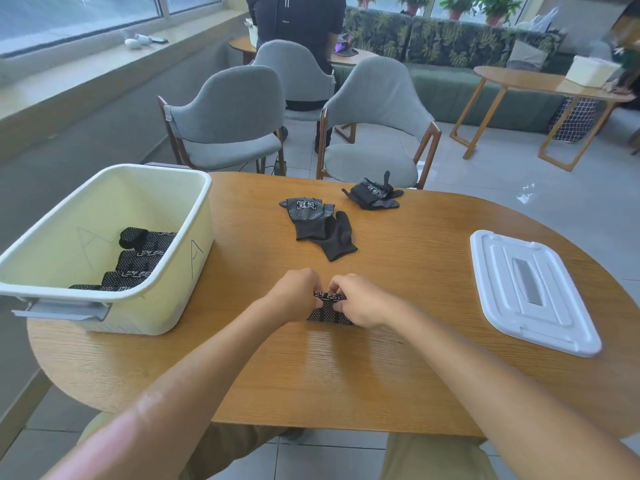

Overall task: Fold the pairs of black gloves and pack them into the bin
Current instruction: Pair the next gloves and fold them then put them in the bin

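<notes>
A folded pair of black dotted gloves [328, 311] lies on the wooden table [381, 358] in front of me. My left hand [296, 294] and my right hand [360, 301] both pinch it with curled fingers, one at each side. An unfolded pair of gloves [320, 226] lies flat further back at the middle of the table. Another loosely bunched pair [374, 195] sits near the far edge. The cream bin [187, 271] stands at the left, with several folded glove pairs [138, 261] lined up inside along its right wall.
The bin's white lid [530, 292] lies flat on the right of the table. Two grey chairs [228, 116] stand behind the table, and a person stands beyond them. Another round table [540, 81] is at the far right.
</notes>
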A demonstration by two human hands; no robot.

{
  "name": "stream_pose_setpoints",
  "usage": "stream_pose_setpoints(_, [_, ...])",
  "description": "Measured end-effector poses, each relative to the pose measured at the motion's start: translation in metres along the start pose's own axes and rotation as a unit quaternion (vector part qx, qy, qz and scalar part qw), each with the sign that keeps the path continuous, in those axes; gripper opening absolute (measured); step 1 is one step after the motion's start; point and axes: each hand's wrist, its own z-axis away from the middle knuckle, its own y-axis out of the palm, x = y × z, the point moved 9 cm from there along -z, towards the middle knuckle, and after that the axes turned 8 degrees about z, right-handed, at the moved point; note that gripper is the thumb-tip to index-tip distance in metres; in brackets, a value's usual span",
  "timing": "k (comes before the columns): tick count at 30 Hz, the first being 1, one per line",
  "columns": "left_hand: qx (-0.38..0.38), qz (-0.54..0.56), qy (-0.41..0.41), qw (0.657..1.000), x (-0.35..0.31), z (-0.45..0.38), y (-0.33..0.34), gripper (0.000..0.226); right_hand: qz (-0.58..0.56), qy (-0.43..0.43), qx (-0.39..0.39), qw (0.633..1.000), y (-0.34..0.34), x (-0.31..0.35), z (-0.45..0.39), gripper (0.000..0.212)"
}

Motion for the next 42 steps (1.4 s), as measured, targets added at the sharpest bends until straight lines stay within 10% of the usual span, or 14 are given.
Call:
stream_pose_setpoints(24, [-0.221, -0.054, 0.050, 0.972, 0.050, 0.103, -0.260, 0.019, 0.045, -0.168, -0.173, 0.969, -0.141, 0.232, -0.009, 0.025])
stream_pose_setpoints(42, [-0.088, -0.069, -0.102, 0.988, 0.207, 0.064, -0.253, 0.035, 0.193, -0.156, 0.015, 0.969, -0.048, 0.335, -0.119, 0.030])
